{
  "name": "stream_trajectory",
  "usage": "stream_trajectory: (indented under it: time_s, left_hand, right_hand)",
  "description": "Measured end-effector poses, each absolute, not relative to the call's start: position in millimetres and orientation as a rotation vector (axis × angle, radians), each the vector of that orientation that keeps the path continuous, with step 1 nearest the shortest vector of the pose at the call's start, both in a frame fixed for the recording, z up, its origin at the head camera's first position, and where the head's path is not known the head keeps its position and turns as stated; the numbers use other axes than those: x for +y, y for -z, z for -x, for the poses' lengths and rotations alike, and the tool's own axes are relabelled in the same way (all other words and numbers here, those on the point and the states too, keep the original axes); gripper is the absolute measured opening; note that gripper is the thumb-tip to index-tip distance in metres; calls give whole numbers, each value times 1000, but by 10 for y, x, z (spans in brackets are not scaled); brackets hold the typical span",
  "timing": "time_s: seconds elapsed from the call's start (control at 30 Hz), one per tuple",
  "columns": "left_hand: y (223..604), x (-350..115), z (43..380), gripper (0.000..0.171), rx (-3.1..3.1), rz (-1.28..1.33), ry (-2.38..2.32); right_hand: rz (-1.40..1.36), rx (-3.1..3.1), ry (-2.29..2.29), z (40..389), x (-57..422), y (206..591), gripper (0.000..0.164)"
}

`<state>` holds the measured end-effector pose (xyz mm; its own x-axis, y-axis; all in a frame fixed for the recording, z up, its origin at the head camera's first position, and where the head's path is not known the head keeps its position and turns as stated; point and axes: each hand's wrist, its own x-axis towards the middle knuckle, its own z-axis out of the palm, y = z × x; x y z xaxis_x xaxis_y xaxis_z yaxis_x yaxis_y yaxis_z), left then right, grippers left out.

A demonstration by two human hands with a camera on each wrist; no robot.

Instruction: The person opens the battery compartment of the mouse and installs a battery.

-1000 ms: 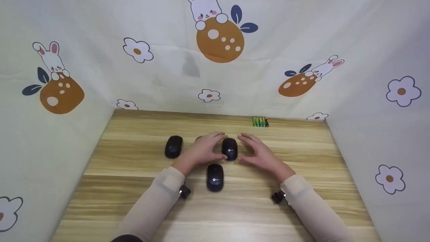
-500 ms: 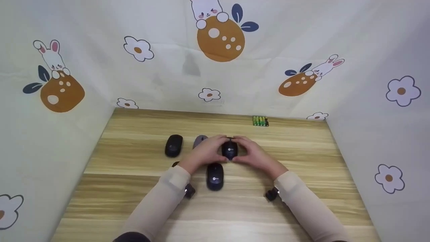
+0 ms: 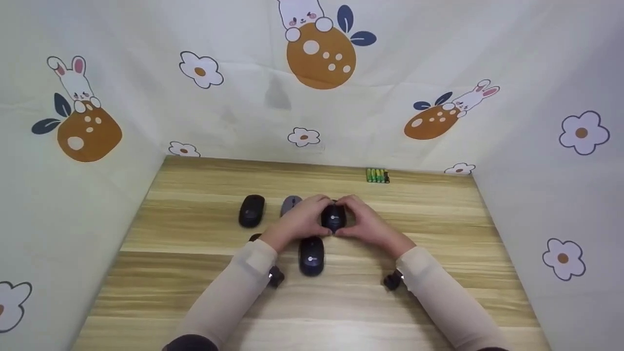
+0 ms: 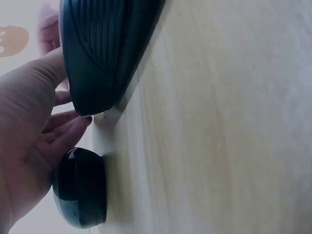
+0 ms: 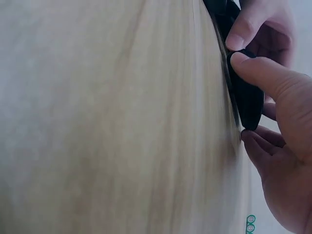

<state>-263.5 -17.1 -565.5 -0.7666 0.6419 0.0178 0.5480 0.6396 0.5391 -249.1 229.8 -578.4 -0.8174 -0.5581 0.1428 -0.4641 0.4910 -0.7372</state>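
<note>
A black computer mouse with a small white logo lies on the wooden table between both hands. My left hand curves round its left side, thumb at the near end and fingers at the far end. From the right, my right hand holds it the same way. In the right wrist view the thumbs of the right hand and left hand come close together at the end of the mouse. A second black mouse lies nearer the body and looms large in the left wrist view.
Another black mouse sits to the left. A grey mouse is partly hidden behind the left hand. Several green batteries lie side by side near the back edge. Patterned cloth walls the table at back and sides.
Both hands have come inward and closed round the black mouse from either side. The grey mouse now shows more behind the left hand. The mice stay in place.
</note>
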Motion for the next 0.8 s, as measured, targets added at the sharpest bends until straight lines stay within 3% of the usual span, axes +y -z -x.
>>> stream_trajectory:
  time_s: [0.8]
  left_hand:
    - [5599,-327,2293,69,2519,-1140,-1474]
  right_hand:
    - [945,2544,1719,2043,2346,5591,69]
